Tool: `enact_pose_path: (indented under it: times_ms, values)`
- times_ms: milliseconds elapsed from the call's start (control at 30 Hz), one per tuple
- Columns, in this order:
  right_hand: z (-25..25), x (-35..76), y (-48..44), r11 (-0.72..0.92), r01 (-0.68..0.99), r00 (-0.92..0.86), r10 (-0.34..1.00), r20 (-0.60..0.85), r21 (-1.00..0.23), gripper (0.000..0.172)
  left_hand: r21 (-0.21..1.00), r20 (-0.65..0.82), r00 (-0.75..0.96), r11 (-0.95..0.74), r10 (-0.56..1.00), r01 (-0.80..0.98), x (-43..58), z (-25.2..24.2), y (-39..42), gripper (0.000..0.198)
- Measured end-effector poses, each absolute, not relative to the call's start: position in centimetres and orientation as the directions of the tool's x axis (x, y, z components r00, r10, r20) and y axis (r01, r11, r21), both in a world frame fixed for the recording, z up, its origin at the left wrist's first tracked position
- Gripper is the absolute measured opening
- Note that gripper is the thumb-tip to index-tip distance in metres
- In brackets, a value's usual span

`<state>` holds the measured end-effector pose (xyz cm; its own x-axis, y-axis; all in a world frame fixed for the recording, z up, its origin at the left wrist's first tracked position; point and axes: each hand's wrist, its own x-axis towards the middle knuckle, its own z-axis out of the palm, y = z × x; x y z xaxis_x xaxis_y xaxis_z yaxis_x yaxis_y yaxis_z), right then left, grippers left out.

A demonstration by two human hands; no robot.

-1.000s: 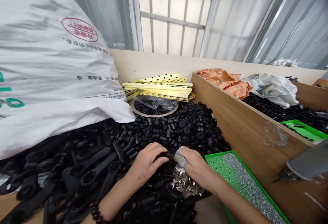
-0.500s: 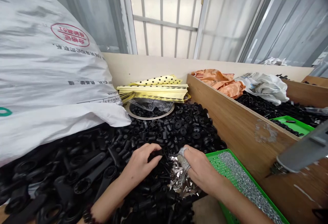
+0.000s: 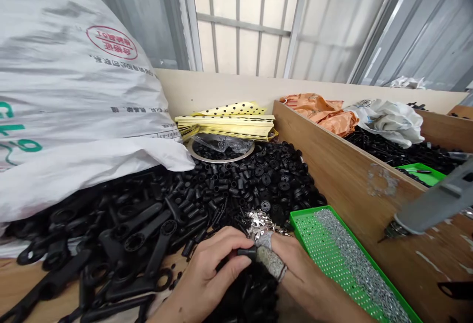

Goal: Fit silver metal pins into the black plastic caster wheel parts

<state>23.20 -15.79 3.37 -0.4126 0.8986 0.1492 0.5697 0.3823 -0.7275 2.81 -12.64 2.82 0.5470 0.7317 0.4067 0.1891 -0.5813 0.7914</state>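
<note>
One short black plastic tube [image 3: 246, 252] lies pinched in the left hand [image 3: 207, 276], its long axis pointing at the narrowly curled right hand [image 3: 305, 273].

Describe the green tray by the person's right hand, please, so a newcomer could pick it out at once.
A wooden divider runs away from the viewer, right of the black plastic parts. At its near end, beside the right hand, lies a green perforated tray covered in silvery metal bits, unlike the green tray beyond the divider.
</note>
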Motion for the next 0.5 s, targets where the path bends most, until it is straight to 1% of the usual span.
enact_pose_path:
  times_ms: [67, 133, 233, 300, 367, 433, 500]
  values:
    - [2.4, 23.2, -16.3, 0.3, 0.516, -0.358, 0.926, 0.116, -0.802, 0.019, 0.778, 0.426, 0.531, -0.596, 0.733, 0.198, 2.7, 2.7, -13.3, 0.018]
    - [1.5, 23.0, -16.7, 0.254, 0.463, -0.346, 0.934, 0.09, -0.849, 0.023, 0.76, 0.444, 0.511, -0.612, 0.736, 0.221, 2.5, 2.6, -13.8, 0.019]
    - [1.0, 22.7, -17.5, 0.266, 0.404, -0.377, 0.92, 0.105, -0.875, 0.026, 0.73, 0.473, 0.512, -0.644, 0.717, 0.228, 2.3, 2.2, -14.5, 0.024]
    - [1.3, 22.5, -17.9, 0.33, 0.386, -0.412, 0.897, 0.158, -0.862, 0.025, 0.737, 0.47, 0.529, -0.644, 0.707, 0.206, 2.2, 1.8, -14.9, 0.027]
    - [1.5, 22.2, -18.0, 0.418, 0.38, -0.458, 0.86, 0.225, -0.825, 0.023, 0.772, 0.441, 0.53, -0.607, 0.725, 0.188, 2.0, 1.4, -15.3, 0.027]
    - [1.5, 22.0, -17.8, 0.513, 0.381, -0.51, 0.811, 0.288, -0.769, 0.021, 0.83, 0.371, 0.493, -0.52, 0.787, 0.205, 2.0, 1.0, -15.7, 0.023]
    - [1.3, 21.9, -17.7, 0.616, 0.396, -0.552, 0.753, 0.359, -0.681, 0.016, 0.899, 0.255, 0.437, -0.378, 0.863, 0.221, 2.1, 0.8, -16.1, 0.017]
